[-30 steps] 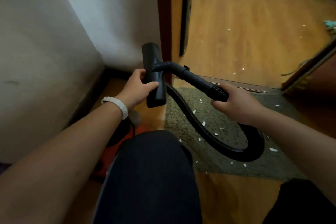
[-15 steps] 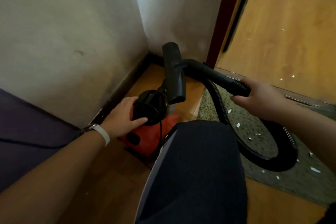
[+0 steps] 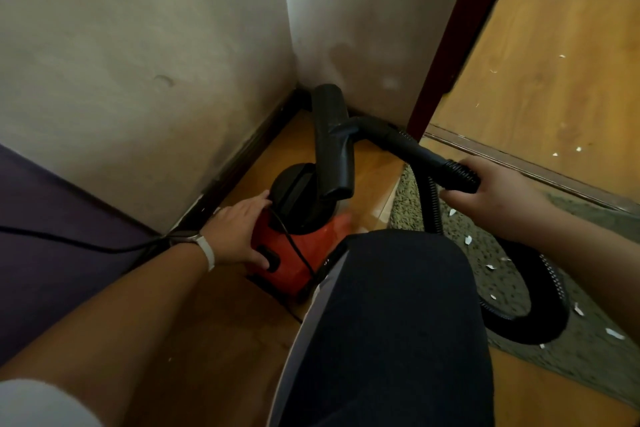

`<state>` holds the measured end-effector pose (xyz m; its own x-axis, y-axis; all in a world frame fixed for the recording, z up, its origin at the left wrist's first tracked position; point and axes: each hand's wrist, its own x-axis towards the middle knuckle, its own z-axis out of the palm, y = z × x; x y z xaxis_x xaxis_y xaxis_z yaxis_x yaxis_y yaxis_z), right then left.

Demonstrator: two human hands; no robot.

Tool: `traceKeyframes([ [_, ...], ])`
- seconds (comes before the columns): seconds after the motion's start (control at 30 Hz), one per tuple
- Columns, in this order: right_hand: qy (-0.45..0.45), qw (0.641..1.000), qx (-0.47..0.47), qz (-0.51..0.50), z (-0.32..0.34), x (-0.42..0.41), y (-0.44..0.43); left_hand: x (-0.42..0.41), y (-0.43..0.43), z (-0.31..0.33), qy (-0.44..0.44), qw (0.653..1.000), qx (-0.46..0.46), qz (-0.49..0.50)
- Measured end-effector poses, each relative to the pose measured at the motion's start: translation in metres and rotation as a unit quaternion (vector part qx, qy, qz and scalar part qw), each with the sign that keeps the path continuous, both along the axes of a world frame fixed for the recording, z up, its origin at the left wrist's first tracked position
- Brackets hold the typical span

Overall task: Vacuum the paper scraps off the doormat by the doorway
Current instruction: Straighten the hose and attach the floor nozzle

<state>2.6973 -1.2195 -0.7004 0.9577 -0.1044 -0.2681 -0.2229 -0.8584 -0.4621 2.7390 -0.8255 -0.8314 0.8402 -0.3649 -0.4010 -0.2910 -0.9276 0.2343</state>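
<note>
Now the left hand (image 3: 239, 236) lies spread on the red vacuum (image 3: 294, 260), thumb lower than before; the right hand (image 3: 498, 198) stays clamped on the hose (image 3: 429, 158) above the scrap-strewn doormat (image 3: 502, 274)

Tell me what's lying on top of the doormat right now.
White paper scraps and a loop of black hose lie on the doormat. Its near left part is hidden behind the knee.

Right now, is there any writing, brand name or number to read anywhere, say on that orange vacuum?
None can be read.
Orange vacuum cleaner: no label or brand shows on its visible faces.
Black floor nozzle: plain.
White wristband: no marking visible.
Paper scraps: too small to tell.
</note>
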Motion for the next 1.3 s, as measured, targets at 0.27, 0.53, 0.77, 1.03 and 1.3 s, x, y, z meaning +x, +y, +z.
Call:
traceKeyframes([
  [0.27,0.019,0.999,0.013,-0.027,-0.013,0.006,0.001,0.004,0.006,-0.016,-0.01,1.0,-0.016,0.004],
  [0.53,0.017,0.999,0.008,-0.038,-0.022,0.005,0.002,0.003,0.009,-0.026,-0.004,0.999,-0.038,0.023],
  [0.77,0.015,0.999,0.032,-0.039,-0.025,-0.009,-0.012,0.003,0.005,-0.019,0.003,1.0,-0.018,0.022],
  [1.03,-0.029,0.994,0.051,-0.097,-0.009,-0.029,-0.051,0.007,-0.019,0.029,-0.038,0.991,-0.124,0.039],
  [1.3,-0.058,0.978,0.077,-0.184,0.001,-0.055,-0.111,0.043,-0.133,0.079,-0.124,0.975,-0.099,-0.158],
])
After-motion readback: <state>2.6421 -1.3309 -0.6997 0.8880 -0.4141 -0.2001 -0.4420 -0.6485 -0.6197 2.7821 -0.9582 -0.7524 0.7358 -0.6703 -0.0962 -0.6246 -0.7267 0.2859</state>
